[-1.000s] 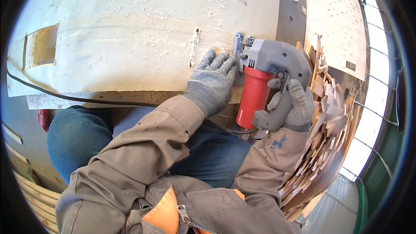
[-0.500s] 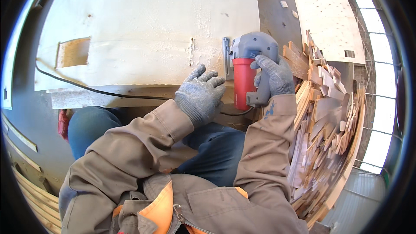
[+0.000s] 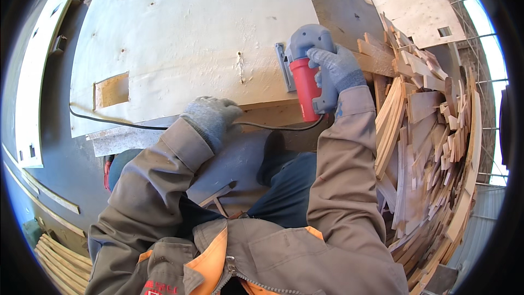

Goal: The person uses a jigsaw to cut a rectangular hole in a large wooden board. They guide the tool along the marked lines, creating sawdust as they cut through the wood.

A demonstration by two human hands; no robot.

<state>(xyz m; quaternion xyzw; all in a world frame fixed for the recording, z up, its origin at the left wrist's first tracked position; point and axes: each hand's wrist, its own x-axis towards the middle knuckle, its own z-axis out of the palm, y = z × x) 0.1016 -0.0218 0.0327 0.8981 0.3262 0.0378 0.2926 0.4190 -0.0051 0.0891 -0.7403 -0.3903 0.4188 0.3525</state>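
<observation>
My right hand (image 3: 338, 68), in a grey knit glove, is closed round the grey handle of a red and grey corded jigsaw (image 3: 305, 84). The tool's metal base plate (image 3: 285, 66) lies at the right end of the pale plywood sheet's (image 3: 185, 33) near edge. At that near edge, further left, is my gloved left hand (image 3: 210, 116), its fingers bent and pressed together. The black power cord (image 3: 273, 128) passes by this hand and on to the jigsaw; whether the fingers hold it is hidden.
A big heap of wood offcuts (image 3: 420, 147) lies to my right. The sheet has a square cutout (image 3: 112, 92) at its left. Another perforated panel (image 3: 409, 0) lies far right. Wooden strips (image 3: 63, 259) are at lower left. My bent legs are beneath the arms.
My left hand has gone left and its spread fingers have curled in. The jigsaw, in my right hand, appears slightly higher and tilted. The whole view has shifted and turned.
</observation>
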